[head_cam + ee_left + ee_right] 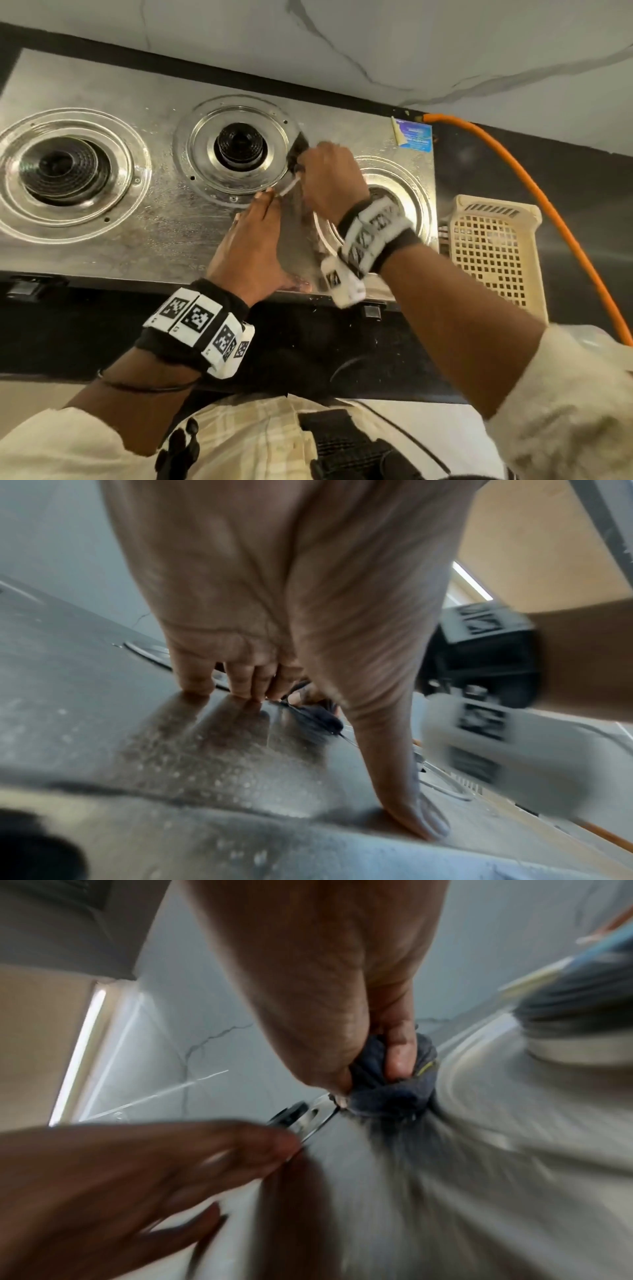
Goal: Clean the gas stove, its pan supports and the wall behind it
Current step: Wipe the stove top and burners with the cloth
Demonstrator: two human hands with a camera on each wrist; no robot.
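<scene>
A steel three-burner gas stove point(164, 236) fills the head view, its pan supports off and its top speckled with droplets. My right hand point(329, 178) grips a bunched dark blue cloth point(297, 150) and presses it on the steel between the middle burner point(241, 144) and the right burner point(394, 202). The right wrist view shows the thumb and fingers curled round the cloth point(390, 1093). My left hand point(251, 240) lies flat on the stove top point(103, 737), fingers straight, tips by the middle burner's ring. The white marble wall point(376, 41) rises behind.
An orange gas hose point(534, 192) runs from the stove's back right corner down the right side. A cream plastic basket point(493, 253) stands on the black counter point(582, 192) right of the stove. A blue sticker point(416, 137) peels at the stove's back right.
</scene>
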